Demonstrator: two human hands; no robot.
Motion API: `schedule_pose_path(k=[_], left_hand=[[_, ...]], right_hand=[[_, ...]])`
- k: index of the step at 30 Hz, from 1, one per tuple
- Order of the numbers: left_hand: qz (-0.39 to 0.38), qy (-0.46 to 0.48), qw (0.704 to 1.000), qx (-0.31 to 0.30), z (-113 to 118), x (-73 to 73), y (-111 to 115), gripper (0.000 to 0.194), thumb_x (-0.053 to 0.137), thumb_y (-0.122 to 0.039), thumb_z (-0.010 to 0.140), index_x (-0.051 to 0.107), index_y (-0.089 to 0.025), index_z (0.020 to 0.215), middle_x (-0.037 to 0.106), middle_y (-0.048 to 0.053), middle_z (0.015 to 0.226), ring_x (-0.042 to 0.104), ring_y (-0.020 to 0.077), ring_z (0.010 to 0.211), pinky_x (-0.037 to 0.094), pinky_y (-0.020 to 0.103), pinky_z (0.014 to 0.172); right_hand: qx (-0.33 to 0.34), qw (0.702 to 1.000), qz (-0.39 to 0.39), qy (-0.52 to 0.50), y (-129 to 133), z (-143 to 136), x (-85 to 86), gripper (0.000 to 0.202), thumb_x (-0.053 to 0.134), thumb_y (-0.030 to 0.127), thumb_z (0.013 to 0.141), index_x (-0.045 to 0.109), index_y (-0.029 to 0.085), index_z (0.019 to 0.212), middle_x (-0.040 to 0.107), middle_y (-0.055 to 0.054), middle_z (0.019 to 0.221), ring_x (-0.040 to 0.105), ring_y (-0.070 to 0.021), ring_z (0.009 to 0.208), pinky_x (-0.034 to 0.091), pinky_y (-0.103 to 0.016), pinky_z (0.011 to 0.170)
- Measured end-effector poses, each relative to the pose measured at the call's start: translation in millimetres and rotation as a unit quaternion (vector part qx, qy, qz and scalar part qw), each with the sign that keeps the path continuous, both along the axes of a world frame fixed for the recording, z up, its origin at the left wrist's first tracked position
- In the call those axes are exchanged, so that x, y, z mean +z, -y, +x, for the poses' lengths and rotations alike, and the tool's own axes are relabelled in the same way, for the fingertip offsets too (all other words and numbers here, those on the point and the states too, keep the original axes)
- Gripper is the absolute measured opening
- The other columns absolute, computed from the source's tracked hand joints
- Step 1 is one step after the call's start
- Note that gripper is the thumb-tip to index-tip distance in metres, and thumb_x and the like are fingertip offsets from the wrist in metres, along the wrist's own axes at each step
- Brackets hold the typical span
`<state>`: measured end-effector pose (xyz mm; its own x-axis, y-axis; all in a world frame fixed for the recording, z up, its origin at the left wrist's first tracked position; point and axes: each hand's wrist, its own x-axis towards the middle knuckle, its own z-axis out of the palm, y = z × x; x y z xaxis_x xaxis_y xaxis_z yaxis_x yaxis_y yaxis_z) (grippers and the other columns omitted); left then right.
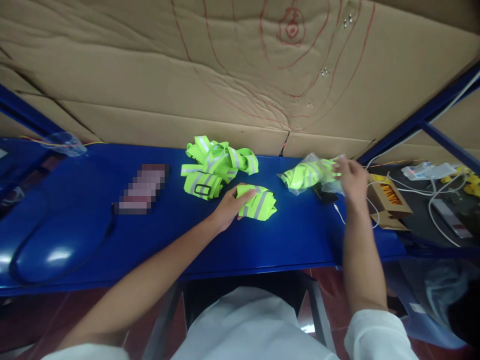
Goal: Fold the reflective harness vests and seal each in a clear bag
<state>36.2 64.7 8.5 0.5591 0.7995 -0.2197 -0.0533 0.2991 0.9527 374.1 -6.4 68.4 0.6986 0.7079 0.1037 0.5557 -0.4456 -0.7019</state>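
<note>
One hand, the left hand [228,207], is clamped on a folded yellow-green strap bundle [258,204] with grey bands; we see its thumb laid across the upper face. The bundle is midway between the near and far edges of the blue worktop [176,240]; we cannot tell whether it touches the surface. The right hand [354,180] is blurred at the right end of a plastic-wrapped bundle [309,172] near the far edge; we cannot tell whether its fingers are apart or closed on the wrapping.

Just beyond the left hand, we find a loose heap of matching straps [212,162] towards the far edge, a black buckle [202,190] at its front. Below the right hand lies a dark object [325,195], and towards the right end of the worktop stands an open cardboard box [388,202]. To the left we note a pixelated oblong item [144,190] and, by the far edge, a clear cup [69,144]. A cardboard panel [225,90] rises behind the far edge.
</note>
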Motion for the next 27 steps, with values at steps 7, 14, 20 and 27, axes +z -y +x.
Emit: schedule_pose_path(k=[7,14,20,27], left_hand=[[-0.013,-0.004,1.0,0.007,1.1,0.7,-0.4,0.052,0.083,-0.061,0.076,0.063,-0.019,0.1,0.052,-0.006,0.064,0.048,0.0078,0.044,0.034,0.018,0.032],[-0.02,0.001,1.0,0.007,0.8,2.3,-1.2,0.051,0.082,-0.06,0.077,0.064,-0.019,0.101,0.05,-0.006,0.064,0.045,0.0067,0.045,0.034,0.018,0.033],[-0.023,0.003,1.0,-0.003,-0.4,3.9,0.0,0.05,0.083,-0.059,0.077,0.065,-0.019,0.102,0.05,-0.006,0.068,0.046,0.0072,0.047,0.035,0.018,0.034],[-0.028,0.013,1.0,-0.001,-1.3,3.3,-0.6,0.051,0.082,-0.06,0.078,0.066,-0.019,0.105,0.052,-0.005,0.069,0.049,0.0078,0.049,0.036,0.019,0.035]], right_hand=[[-0.13,0.958,-0.243,0.084,11.8,115.0,-1.1,0.024,0.071,0.035,0.096,0.07,0.014,0.108,0.07,-0.009,0.117,0.066,-0.0246,0.115,0.053,-0.047,0.102],[-0.194,0.945,-0.222,0.143,3.1,122.3,4.6,0.026,0.082,0.018,0.08,0.083,0.017,0.106,0.074,-0.026,0.116,0.069,-0.033,0.107,0.045,-0.043,0.084],[-0.256,0.93,-0.112,0.24,8.0,105.5,17.7,0.032,0.072,0.022,0.086,0.082,0.021,0.117,0.073,-0.028,0.117,0.066,-0.0381,0.112,0.041,-0.049,0.086],[-0.207,0.95,0.071,0.225,-4.9,111.7,35.4,0.02,0.074,0.014,0.088,0.081,0.007,0.106,0.078,-0.02,0.093,0.071,-0.0186,0.076,0.049,-0.032,0.071]])
